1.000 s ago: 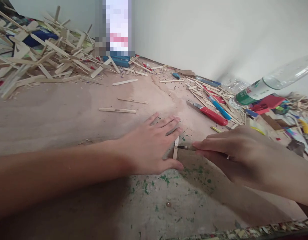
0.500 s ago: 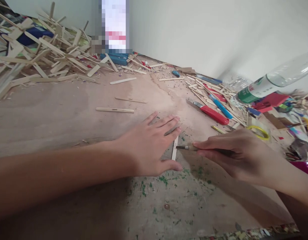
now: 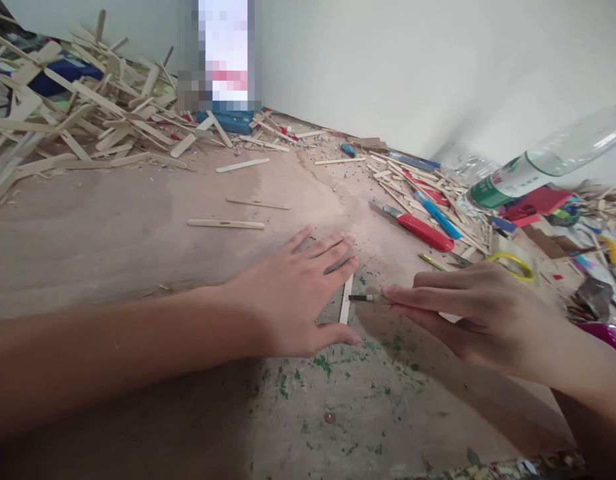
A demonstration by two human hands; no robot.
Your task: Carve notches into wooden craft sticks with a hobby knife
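My left hand (image 3: 308, 293) lies flat with its fingers spread, pressing near a pale wooden craft stick (image 3: 346, 303) that shows between forefinger and thumb. The stick's upper end is hidden under the fingers. Small dark marks sit at its middle. From the right, my right hand (image 3: 473, 310) is closed around a small carving chisel (image 3: 364, 298); its handle is mostly hidden in the fingers. The dark flat blade points left and its tip meets the stick at the marks.
Two craft sticks with dark slots, one (image 3: 225, 224) nearer, lie beyond my left hand. A red utility knife (image 3: 423, 230), a blue cutter (image 3: 438, 215), yellow-handled scissors (image 3: 513, 267) and a plastic bottle (image 3: 508, 179) are at right. Many sticks (image 3: 108, 113) heap up at back left.
The whole view has shifted slightly. My right hand's fingers sit a little differently on the chisel, with a gap now showing between them. My left hand stays in place.
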